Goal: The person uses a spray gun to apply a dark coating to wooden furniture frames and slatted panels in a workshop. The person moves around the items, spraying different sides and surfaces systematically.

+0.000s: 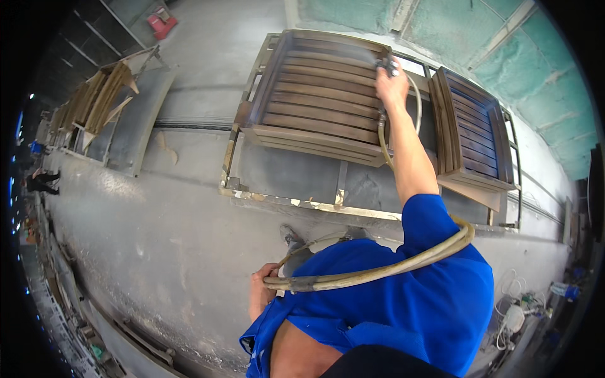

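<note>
At the far side of the cart, my right hand is closed around a spray gun, its arm stretched forward. The gun is over the right end of a brown slatted wooden panel, with a faint mist to its left. Pale hoses run down from the gun, and a thick bundle of hose loops over my right upper arm and across my body. Low by my left side, my left hand is wrapped around the hose; some of its fingers are hidden.
The panel rests on a paint-crusted metal frame cart. A second slatted wooden piece stands to its right. Farther left is another rack of wooden parts. Green sheeting lines the back right. A person is at the far left.
</note>
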The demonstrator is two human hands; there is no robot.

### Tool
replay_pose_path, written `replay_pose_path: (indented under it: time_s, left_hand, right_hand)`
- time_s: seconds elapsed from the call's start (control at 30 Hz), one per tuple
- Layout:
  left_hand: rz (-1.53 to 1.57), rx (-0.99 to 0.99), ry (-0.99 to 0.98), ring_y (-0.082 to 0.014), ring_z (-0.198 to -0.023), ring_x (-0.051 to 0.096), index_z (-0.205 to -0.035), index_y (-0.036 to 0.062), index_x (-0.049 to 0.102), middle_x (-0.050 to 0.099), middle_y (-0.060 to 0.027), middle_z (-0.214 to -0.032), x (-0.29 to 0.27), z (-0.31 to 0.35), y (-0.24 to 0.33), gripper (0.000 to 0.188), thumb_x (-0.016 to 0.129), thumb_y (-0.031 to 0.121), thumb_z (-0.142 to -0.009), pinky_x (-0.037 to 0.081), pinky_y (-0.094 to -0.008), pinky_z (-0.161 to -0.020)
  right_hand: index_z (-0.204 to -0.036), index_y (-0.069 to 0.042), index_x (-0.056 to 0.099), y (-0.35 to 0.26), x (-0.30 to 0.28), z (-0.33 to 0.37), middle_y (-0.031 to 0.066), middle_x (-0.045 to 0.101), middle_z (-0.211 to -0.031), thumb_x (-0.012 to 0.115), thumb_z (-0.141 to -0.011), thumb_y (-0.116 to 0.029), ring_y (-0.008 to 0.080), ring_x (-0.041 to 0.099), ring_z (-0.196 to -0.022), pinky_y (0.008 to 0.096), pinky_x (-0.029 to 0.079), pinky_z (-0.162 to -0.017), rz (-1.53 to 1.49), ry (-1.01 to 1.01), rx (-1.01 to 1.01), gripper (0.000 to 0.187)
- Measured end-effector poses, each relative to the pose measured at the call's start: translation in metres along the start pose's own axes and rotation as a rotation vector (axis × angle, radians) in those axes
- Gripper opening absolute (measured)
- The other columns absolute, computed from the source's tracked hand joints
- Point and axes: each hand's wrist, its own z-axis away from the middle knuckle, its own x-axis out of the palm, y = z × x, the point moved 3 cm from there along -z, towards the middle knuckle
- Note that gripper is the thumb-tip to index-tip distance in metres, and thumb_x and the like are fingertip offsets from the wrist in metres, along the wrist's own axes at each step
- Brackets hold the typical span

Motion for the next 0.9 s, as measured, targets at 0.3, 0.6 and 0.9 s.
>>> replay_pose_path:
  time_s: [0.3, 0.6, 0.9]
  left_hand:
    - [-0.110, 0.113, -0.191, -0.0347, -0.077, 0.072, -0.106, 0.0098, 0.077, 0.072, -0.0205, -0.082, -0.103, -0.065, -0.056, 0.015, 0.069, 0.017, -0.096, 0.055, -0.0411, -0.072]
    - [-0.193, 0.092, -0.231, -0.0251, -0.082, 0.076, -0.101, 0.0025, 0.076, 0.077, -0.0146, -0.086, -0.126, -0.062, -0.056, 0.021, 0.070, 0.011, -0.083, 0.055, -0.0354, -0.073]
    - [0.071, 0.089, -0.391, -0.0153, -0.065, 0.054, -0.110, 0.0028, 0.074, 0.055, -0.0069, -0.066, -0.092, -0.083, -0.066, 0.015, 0.064, 0.008, -0.100, 0.045, -0.0366, -0.059]
  right_hand:
    - [-0.149, -0.017, 0.058, -0.048, 0.020, 0.007, 0.0256, 0.075, -0.117, 0.069, -0.092, -0.022, 0.0390, 0.072, -0.113, 0.0447, 0.054, -0.099, 0.118, 0.209, 0.002, 0.058]
    - [-0.151, -0.015, 0.054, -0.157, 0.143, 0.008, 0.0065, 0.073, -0.090, 0.068, -0.098, -0.017, 0.0143, 0.070, -0.066, 0.0298, 0.054, -0.049, -0.224, -0.322, -0.061, 0.055]
    - [-0.153, -0.017, 0.053, -0.093, -0.016, -0.001, 0.0130, 0.075, -0.097, 0.066, -0.096, -0.021, 0.0177, 0.069, -0.067, 0.0377, 0.057, -0.060, 0.064, -0.038, 0.002, 0.058]
